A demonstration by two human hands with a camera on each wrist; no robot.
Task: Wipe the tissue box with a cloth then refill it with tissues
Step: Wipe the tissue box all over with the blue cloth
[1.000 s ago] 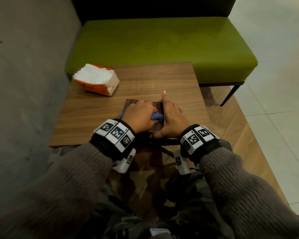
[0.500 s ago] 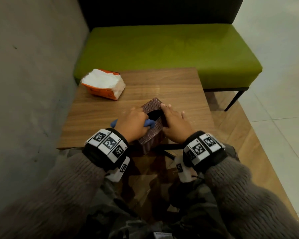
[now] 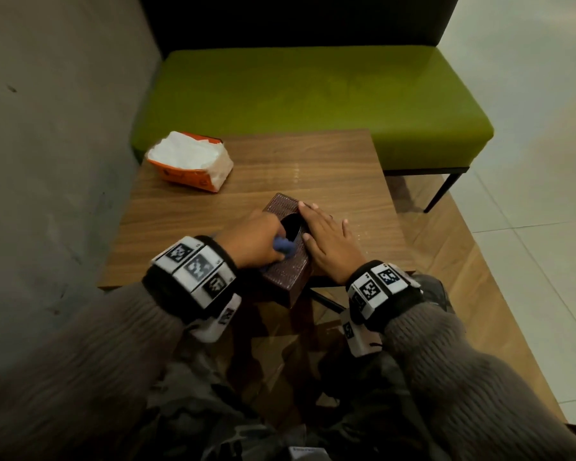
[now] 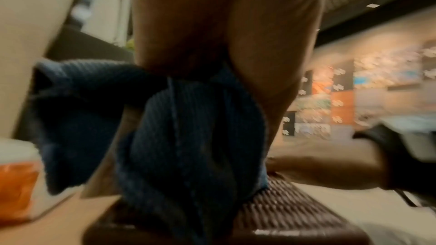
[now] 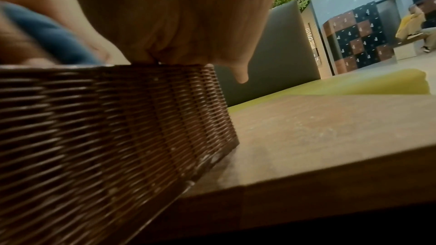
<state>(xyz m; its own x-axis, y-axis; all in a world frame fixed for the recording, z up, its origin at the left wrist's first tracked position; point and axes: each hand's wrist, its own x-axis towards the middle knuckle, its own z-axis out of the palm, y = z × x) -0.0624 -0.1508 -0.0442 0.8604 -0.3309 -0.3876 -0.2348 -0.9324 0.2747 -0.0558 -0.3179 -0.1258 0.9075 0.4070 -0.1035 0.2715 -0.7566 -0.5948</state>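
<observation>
A dark brown woven tissue box (image 3: 285, 272) stands near the front edge of the wooden table (image 3: 330, 181), turned at an angle, one corner overhanging the edge. Its oval slot (image 3: 290, 225) faces up. My left hand (image 3: 256, 239) grips a bunched blue cloth (image 3: 283, 246) and presses it on the box top (image 4: 290, 210); the cloth (image 4: 188, 137) fills the left wrist view. My right hand (image 3: 326, 239) lies flat with straight fingers on the box's right side, steadying it. In the right wrist view the box's woven wall (image 5: 113, 128) fills the lower left.
An orange pack of white tissues (image 3: 190, 159) lies at the table's far left corner. A green bench (image 3: 313, 101) runs behind the table. A grey wall (image 3: 47, 161) stands close on the left. Tiled floor (image 3: 529, 194) lies to the right.
The box has been turned from square-on to diagonal. My left hand with the cloth has slid along its top. My right hand has shifted to the box's right side.
</observation>
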